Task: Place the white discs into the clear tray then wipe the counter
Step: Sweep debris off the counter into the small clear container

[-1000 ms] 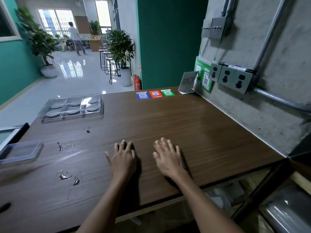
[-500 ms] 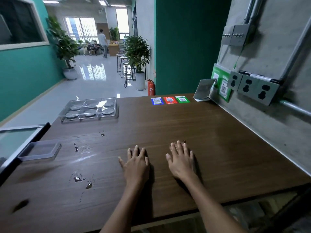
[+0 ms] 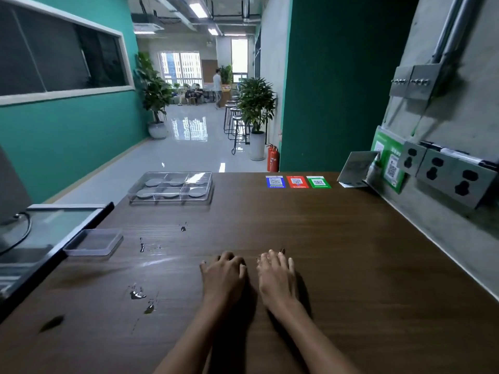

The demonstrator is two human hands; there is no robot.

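Resting flat on the wooden bench (image 3: 351, 252), left hand (image 3: 224, 279) and right hand (image 3: 276, 279) hold nothing, each grip relaxed; white discs (image 3: 170, 193) fill the clear tray (image 3: 170, 199)

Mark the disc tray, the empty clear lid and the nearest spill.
clear tray (image 3: 208, 191): head view, right wall.
clear lid (image 3: 93, 242): head view, flat middle.
spill (image 3: 137, 295): head view, largest puddle.
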